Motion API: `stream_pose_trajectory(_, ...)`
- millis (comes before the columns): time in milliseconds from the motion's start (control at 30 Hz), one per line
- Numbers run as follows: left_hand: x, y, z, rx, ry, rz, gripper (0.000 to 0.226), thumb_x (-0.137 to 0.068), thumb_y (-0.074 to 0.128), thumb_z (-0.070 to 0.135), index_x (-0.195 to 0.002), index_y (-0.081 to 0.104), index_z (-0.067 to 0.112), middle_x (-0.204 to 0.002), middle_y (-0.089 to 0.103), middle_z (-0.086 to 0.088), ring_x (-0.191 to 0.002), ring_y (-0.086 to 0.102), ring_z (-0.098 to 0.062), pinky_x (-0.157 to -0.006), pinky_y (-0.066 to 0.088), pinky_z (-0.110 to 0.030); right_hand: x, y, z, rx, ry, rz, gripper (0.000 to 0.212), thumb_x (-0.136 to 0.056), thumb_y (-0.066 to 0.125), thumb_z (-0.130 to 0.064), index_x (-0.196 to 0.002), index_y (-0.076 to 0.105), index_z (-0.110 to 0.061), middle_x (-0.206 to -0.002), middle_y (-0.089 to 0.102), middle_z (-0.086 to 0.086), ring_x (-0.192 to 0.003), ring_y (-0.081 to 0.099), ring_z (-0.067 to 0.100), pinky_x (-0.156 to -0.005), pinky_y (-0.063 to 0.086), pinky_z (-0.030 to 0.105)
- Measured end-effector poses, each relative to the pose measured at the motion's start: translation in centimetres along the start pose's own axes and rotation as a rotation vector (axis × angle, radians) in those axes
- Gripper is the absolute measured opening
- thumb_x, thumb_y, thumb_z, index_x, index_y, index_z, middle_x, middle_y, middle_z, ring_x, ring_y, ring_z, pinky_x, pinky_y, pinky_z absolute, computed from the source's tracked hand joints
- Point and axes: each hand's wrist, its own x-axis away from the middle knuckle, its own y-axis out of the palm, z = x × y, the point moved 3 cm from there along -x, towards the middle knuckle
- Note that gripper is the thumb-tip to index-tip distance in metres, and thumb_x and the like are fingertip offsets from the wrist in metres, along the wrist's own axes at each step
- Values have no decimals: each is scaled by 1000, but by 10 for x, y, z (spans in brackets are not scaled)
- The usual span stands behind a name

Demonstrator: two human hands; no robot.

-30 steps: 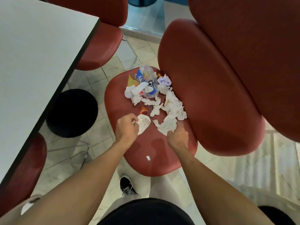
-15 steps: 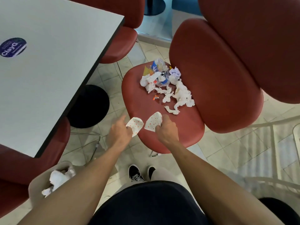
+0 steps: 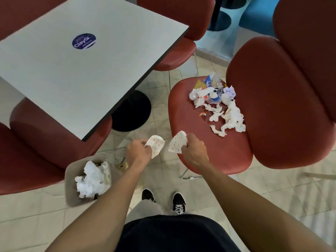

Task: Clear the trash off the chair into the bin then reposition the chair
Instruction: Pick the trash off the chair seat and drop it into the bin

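On the chair: crumpled paper trash point(image 3: 221, 104) lies on the red chair point(image 3: 196, 124) seat, near its backrest.
Floor: pale tiles; bin point(image 3: 72, 180) holds white paper.
Left hand point(image 3: 139, 151): fingers pinch a dotted wrapper point(image 3: 156, 143).
Right hand point(image 3: 193, 150): fingers pinch another dotted piece point(image 3: 177, 144).
Bench point(image 3: 81, 70): round sticker point(image 3: 84, 41), "ClayG…".

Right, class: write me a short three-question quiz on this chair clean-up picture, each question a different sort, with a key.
1. True or false: the bin on the floor already holds crumpled white paper.
2. What does each hand hold? A) a dotted paper piece B) a bottle C) nothing
3. Fill in: the remaining trash pile lies on the red chair's ____.

Key: 1 true. 2 A: the left hand grips one dotted paper piece, the right hand the other. 3 seat.
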Motion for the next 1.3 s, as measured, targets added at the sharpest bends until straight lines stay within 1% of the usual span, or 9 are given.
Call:
stream_pose_trajectory(267,-17,-39,-48,79,-68,25,20,-82,56,10,-91,71,21,-90,69,4,-82,61,-19,-62,40,-25,5,37,-54,14,-58,-34,37,-84,49,-17,-120,51,-18,-109,65,9,-98,61,32,-80,52,40)
stream_pose_trajectory(400,-29,-68,-75,91,-50,32,23,-83,56,11,-96,72,22,-94,70,4,-86,62,-19,-65,41,-25,12,66,-85,-36,-58,-46,41,-83,51,-17,-124,52,-22,-107,68,7,-96,64,29,-79,56,44)
stream_pose_trajectory(500,-37,-94,-104,86,-9,44,23,-82,56,13,-99,71,18,-99,69,2,-91,61,-20,-69,43,-28,19,95,-110,-48,-71,-51,45,-83,52,-16,-127,49,-24,-101,69,8,-89,65,27,-71,56,38)
stream_pose_trajectory(667,-45,-136,-156,88,-13,57,23,-81,58,11,-100,71,15,-94,69,2,-85,58,-16,-68,38,-25,35,142,-144,-30,-91,-74,48,-86,54,-12,-133,48,-19,-110,67,10,-96,64,28,-68,49,30)
stream_pose_trajectory(767,-48,-156,-191,104,-53,56,21,-79,58,15,-95,71,17,-91,70,3,-83,61,-18,-69,42,-24,50,168,-160,32,-106,-91,48,-87,55,-12,-134,47,-16,-111,66,9,-99,63,27,-73,52,31)
stream_pose_trajectory(900,-50,-171,-240,137,-169,54,26,-77,58,16,-98,71,21,-92,71,3,-86,62,-20,-73,46,-26,66,202,-179,55,-118,-143,47,-84,53,-11,-130,47,-18,-106,68,12,-94,64,30,-77,57,42)
stream_pose_trajectory(1033,-49,-176,-273,162,-213,49,22,-77,59,12,-95,71,18,-93,71,-1,-89,63,-23,-75,49,-29,78,234,-193,91,-108,-207,49,-85,52,-12,-133,46,-21,-108,67,11,-93,63,28,-72,54,35)
stream_pose_trajectory(1200,-53,-167,-300,125,-277,-96,16,-78,60,21,-92,65,13,-95,67,-3,-84,57,-24,-68,39,-27,88,256,-204,115,-115,-238,49,-89,55,-20,-137,44,-17,-113,63,11,-92,59,22,-77,49,29)
stream_pose_trajectory(1300,-57,-160,-308,130,-324,-192,31,-77,61,24,-107,65,16,-117,64,-6,-103,59,-26,-78,43,-29,87,255,-202,159,-119,-269,48,-89,59,-24,-134,48,-16,-122,60,12,-107,59,26,-86,47,29)
